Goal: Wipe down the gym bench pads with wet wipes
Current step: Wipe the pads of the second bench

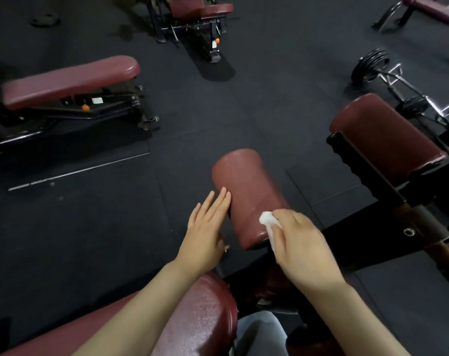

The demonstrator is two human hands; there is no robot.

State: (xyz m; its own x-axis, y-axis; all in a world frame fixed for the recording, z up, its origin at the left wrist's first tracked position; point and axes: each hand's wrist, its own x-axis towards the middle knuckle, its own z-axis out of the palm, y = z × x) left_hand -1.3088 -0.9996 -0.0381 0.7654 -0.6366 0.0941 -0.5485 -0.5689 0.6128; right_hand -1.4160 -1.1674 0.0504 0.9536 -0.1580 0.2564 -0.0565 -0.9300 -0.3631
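wipe (267, 220) in right hand (301, 242) | roller pad (246, 191) near end | left hand (205, 227) flat beside

1. The roller pad (246, 191) is a dark-red, glossy cylinder lying tilted, centre of view, above the dark floor.
2. The wet wipe (268, 222) is white, crumpled, pressed on the pad's near right side.

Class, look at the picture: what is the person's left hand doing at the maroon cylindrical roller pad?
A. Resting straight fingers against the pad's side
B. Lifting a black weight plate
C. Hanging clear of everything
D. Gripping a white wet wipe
A: the left hand lays straight fingers on the side of the maroon cylindrical roller pad, while the right hand holds the white wet wipe.
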